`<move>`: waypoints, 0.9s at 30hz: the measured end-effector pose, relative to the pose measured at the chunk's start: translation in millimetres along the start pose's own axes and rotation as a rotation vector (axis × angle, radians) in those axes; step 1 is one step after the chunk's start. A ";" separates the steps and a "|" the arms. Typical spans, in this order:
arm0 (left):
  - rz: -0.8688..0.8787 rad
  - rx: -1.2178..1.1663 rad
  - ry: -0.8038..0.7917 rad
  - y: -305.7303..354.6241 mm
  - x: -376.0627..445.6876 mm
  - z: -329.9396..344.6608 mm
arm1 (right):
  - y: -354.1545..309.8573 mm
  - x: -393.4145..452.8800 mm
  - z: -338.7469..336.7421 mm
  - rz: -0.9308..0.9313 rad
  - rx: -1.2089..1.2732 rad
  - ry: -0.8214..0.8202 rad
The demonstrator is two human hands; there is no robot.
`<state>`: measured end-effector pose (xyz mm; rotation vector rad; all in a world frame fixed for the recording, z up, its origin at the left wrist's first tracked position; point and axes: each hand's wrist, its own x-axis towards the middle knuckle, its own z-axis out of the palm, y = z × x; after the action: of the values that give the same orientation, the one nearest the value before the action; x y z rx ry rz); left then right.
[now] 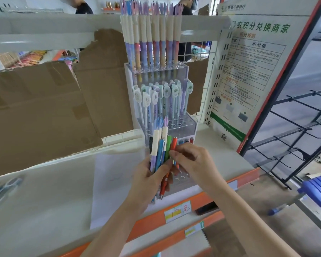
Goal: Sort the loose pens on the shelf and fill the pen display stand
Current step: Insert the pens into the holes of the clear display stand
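A clear tiered pen display stand (188, 125) stands on the white shelf (44, 197). Its top tier holds tall pastel pens (152, 39) and its middle tier holds pens with flat tag tops (161, 101). In front of the lowest tier, my left hand (148, 180) grips a bundle of mixed pens (160, 151), blue, purple, green and cream. My right hand (191, 160) pinches an orange pen (173, 143) at the bundle's right side. Several holes of the bottom tier show below my hands.
Flattened brown cardboard (44, 108) leans behind the shelf at the left. A printed notice board (248, 71) stands at the right, with a black wire rack (295, 136) beyond it. Scissors (6, 184) lie at the shelf's left edge. A blue pen (278, 210) lies on the floor.
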<state>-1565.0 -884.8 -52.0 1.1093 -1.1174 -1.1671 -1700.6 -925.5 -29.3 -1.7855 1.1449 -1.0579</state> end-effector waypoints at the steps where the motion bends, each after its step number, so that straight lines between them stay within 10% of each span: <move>1: 0.002 -0.004 0.014 -0.5 1.1 2.5 | -0.7 0.3 -1.9 0.010 0.011 0.023; 16: -0.012 0.029 0.079 2.9 16.6 6.0 | 15.2 4.7 -34.0 -0.214 -0.135 0.481; 27: 0.093 0.011 -0.016 11.4 9.7 -3.2 | 42.0 9.3 -19.1 -0.091 -0.382 0.205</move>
<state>-1560.1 -893.5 -40.5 1.0470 -1.1768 -1.0994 -1728.8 -950.4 -57.5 -2.0746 1.4822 -1.1538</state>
